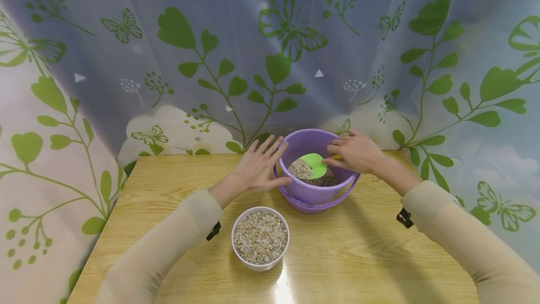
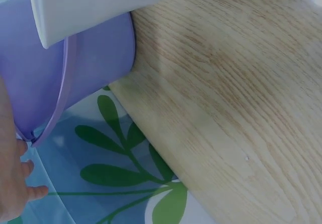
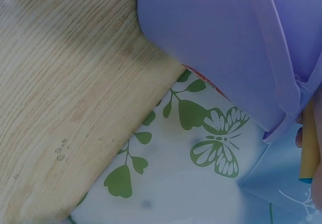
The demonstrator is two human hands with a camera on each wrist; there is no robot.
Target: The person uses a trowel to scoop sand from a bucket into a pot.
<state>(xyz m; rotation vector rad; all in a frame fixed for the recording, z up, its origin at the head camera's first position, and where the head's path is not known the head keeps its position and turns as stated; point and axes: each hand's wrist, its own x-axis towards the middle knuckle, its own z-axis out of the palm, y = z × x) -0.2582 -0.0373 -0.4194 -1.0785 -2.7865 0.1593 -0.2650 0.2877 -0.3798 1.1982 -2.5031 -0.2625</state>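
Note:
A purple bucket (image 1: pixel 310 196) with its handle hanging down in front stands near the table's back edge, with small pebbles (image 1: pixel 325 180) in it. My right hand (image 1: pixel 354 154) grips the yellow handle (image 3: pixel 309 143) of a toy shovel over the bucket's right rim. Inside the bucket, the shovel's green blade (image 1: pixel 319 167) carries a heap of pebbles. Spread out, the fingers of my left hand (image 1: pixel 257 165) touch the bucket's left side; the left wrist view catches only part of that hand (image 2: pixel 12 183). A white bowl (image 1: pixel 260 266) full of pebbles sits closer to me.
Underneath everything is a wood-grain table (image 1: pixel 358 257). A curtain (image 1: pixel 236 36) with green leaves and butterflies hangs right behind its back edge and along both sides. The bowl's outer wall (image 2: pixel 90 7) crosses the top of the left wrist view.

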